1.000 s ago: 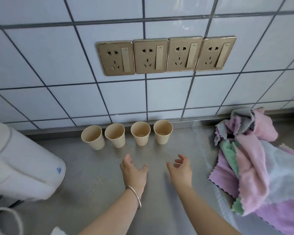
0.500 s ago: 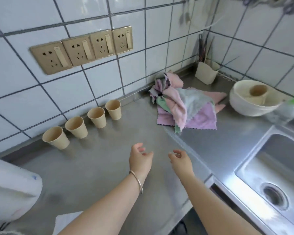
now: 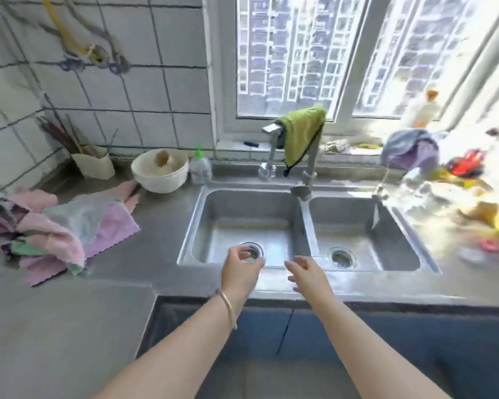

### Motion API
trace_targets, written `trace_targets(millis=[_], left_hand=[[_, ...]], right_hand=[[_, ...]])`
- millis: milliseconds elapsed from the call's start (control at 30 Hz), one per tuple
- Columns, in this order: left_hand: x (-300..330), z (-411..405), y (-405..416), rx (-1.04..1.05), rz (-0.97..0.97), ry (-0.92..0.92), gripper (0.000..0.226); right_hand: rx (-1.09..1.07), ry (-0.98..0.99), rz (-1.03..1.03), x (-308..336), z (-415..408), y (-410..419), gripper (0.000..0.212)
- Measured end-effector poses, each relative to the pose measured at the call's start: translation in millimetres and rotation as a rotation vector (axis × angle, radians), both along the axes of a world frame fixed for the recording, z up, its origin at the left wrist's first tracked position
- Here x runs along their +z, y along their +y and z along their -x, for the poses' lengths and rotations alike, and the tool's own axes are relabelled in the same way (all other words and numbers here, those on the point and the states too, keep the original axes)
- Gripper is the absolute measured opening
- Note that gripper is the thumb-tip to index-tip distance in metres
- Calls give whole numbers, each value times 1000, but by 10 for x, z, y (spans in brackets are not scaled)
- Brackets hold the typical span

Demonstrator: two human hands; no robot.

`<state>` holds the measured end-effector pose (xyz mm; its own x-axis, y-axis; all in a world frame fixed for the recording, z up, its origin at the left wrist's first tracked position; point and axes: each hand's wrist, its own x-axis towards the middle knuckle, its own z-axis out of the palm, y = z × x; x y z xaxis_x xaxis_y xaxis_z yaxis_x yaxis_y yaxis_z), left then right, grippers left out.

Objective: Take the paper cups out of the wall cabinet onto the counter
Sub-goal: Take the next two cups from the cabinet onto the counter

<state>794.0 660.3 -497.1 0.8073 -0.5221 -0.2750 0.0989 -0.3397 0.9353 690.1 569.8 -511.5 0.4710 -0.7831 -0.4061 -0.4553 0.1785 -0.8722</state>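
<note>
both hands reach out over the front edge of a double sink (image 3: 306, 226), the left hand (image 3: 239, 273) and right hand (image 3: 310, 276) each loosely open with curled fingers, holding nothing. a heap of pastel cloths (image 3: 55, 226) lies on the worktop (image 3: 156, 243) to the left, a white bowl (image 3: 160, 175) behind. no paper cups are in view.

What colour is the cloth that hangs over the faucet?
Yellow-green with a dark edge; the cloth shows in the head view.
</note>
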Motion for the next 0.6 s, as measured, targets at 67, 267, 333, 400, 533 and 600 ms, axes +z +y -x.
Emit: trace_targets(millis=[67,267,333,400,533,600], left_hand=[[133,502,-456,-171,10,-13,42],[519,2021,-1727,-555,84,6,50],[647,2520,-2038,-655,108,32,49],[764,2991,-2272,-755,122,78,49],[975,3829,-2796,-930,156,105,49],[1108,4170,-3067,-1000,178,120,48]], right_hand=[[-111,-14,20,130,609,-362,37],[-368,-17,101,550,2425,-1295,37],[-465,-15,106,656,2934,-1523,36],[-566,-11,109,741,3401,-1686,35],[-723,-21,158,998,4213,-1989,32],[-800,-11,208,1156,4539,-2177,28]])
